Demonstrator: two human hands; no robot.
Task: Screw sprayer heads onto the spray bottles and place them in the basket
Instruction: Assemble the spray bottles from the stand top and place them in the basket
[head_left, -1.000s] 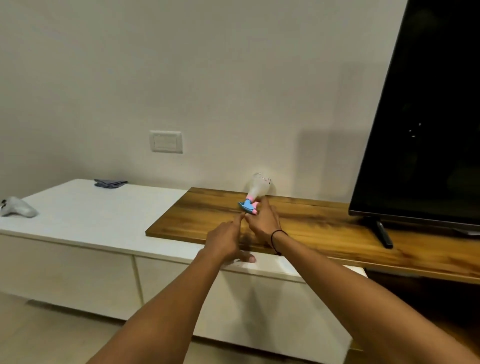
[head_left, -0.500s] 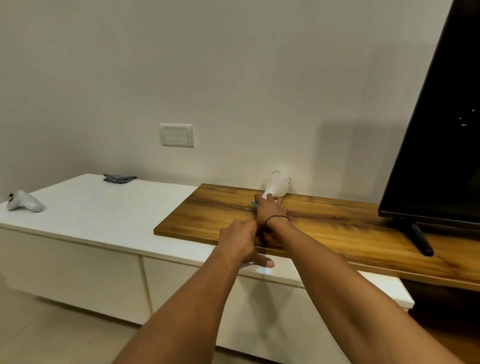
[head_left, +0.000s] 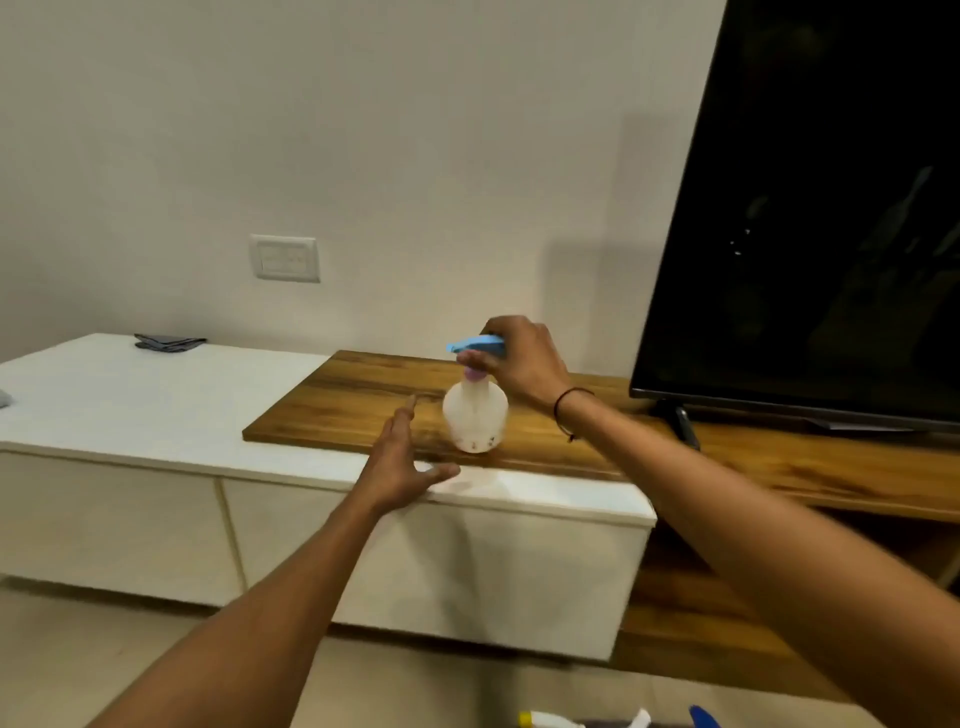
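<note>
Spray bottle, white and upright, is seen standing on the wooden surface, near its front edge and closer to its left end than to the television. A blue sprayer head is seated on the pink neck of the bottle, its nozzle pointed left. The sprayer head is gripped from above by the right hand, the fingers closed around its rear part; a dark band is worn at that wrist. The left hand is held open and empty just left of the bottle, fingers spread and extended, not touching the bottle; its thumb lies over the front edge of the white cabinet on which the wooden surface rests. A folded dark cloth is placed at the back edge of the cabinet top, well apart from the bottle. A wall socket plate is mounted on the wall above the cabinet. The television stands at the right end of the wooden surface. At the bottom edge of the view, parts of further bottles are partly visible, too cropped to be described.
</note>
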